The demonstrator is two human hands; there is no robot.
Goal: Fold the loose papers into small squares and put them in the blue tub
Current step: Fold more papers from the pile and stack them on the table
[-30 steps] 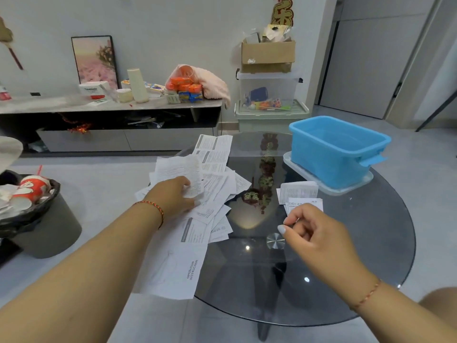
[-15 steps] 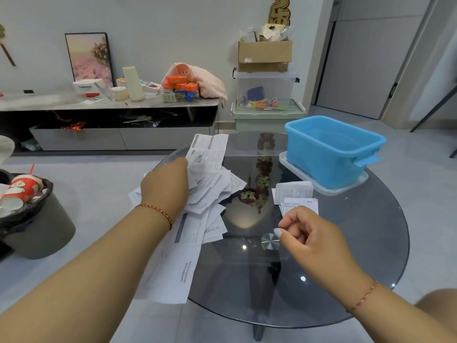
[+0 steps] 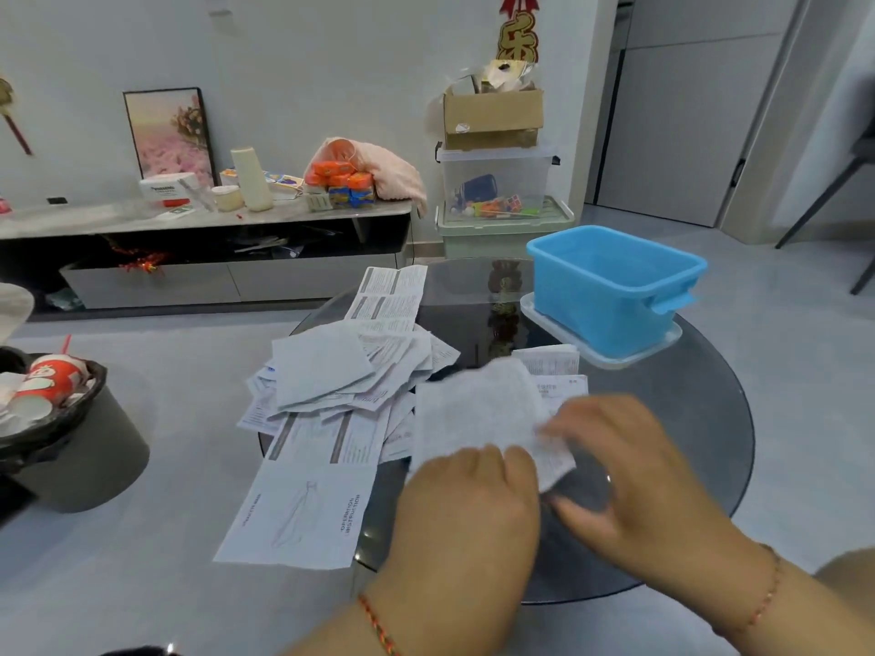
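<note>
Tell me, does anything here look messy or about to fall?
Yes. The loose papers lie in an untidy heap, and the long instruction sheet hangs well past the glass table edge, so it might slide off.

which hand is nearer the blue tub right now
Right. The right hand is below the blue tub on the tub's side of the table, at the right edge of the sheet. The left hand holds the sheet's near edge, farther left.
</note>
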